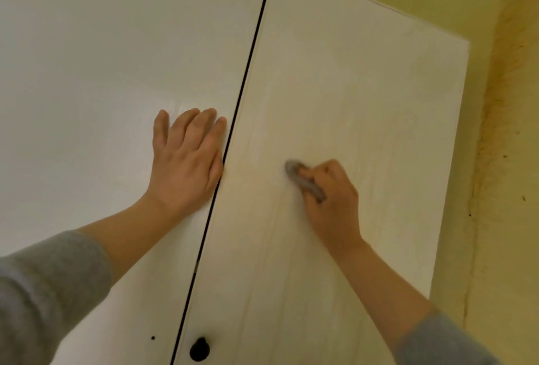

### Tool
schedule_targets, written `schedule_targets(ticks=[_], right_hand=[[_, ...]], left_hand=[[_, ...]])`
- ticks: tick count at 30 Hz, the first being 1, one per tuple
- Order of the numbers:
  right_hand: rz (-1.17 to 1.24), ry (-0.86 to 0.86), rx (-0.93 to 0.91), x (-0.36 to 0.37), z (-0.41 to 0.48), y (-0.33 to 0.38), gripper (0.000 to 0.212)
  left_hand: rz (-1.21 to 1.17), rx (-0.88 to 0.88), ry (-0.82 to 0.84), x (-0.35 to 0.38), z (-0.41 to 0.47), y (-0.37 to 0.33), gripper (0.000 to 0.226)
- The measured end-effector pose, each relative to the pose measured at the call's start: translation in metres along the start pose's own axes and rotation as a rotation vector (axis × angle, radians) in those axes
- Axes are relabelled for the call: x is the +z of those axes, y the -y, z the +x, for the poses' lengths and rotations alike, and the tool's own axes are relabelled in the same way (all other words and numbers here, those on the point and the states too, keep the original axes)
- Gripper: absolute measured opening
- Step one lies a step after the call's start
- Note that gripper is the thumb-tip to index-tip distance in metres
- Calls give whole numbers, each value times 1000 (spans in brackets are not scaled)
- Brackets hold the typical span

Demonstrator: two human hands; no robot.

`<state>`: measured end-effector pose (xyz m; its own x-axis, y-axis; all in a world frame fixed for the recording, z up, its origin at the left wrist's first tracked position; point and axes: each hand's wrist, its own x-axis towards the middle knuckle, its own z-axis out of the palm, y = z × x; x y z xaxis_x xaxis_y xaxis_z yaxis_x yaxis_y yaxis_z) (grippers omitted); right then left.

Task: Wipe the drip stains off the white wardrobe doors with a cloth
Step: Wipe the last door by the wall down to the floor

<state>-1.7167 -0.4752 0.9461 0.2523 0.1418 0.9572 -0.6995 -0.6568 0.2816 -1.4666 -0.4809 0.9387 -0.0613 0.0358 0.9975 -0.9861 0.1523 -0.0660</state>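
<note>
yellow wall (pixel 510 102), blotched and streaked near its corner, fills the 3 o'clock side behind a white wardrobe. two doors meet at a dark gap running from 12 down to 7 o'clock. the left door (pixel 102 58) looks glossy, and the right door (pixel 364 87) carries faint yellowish vertical streaks. the left hand (pixel 186 160), at 9 o'clock of centre, lies flat with straight fingers, pressing the left door just beside the gap. the right hand (pixel 332 198), toward 4 o'clock, curls its fingers round a small grey cloth (pixel 303 181), bunched and touching the right door. a black knob (pixel 199 348) sits low near 7 o'clock. the cloth looks soft and light, apt to slip if pinched by an edge. a wadded grip with fingertips behind it suits firm rubbing. the right door may give on its hinges under pressure.
</note>
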Motion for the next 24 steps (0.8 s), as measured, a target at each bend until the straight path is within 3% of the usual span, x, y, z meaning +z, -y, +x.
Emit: schedule_targets(ticks=[3, 9, 15, 18, 21, 24], right_hand=[[23, 64, 26, -23, -12, 0, 18], [-204, -140, 212, -56, 104, -66, 12], [-158, -266, 260, -39, 175, -99, 11], [-61, -265, 153, -23, 148, -90, 9], [7, -121, 18, -19, 63, -62, 12], [60, 18, 12, -36, -6, -36, 17]], left_hand=[[-45, -59, 19, -1, -2, -22, 50], [-89, -130, 0, 9, -7, -39, 53], [-99, -133, -28, 12, -7, -42, 56], [-95, -139, -22, 12, -7, -42, 57], [-93, -140, -9, 11, -6, -42, 56], [-86, -144, 13, 7, -6, -45, 55]])
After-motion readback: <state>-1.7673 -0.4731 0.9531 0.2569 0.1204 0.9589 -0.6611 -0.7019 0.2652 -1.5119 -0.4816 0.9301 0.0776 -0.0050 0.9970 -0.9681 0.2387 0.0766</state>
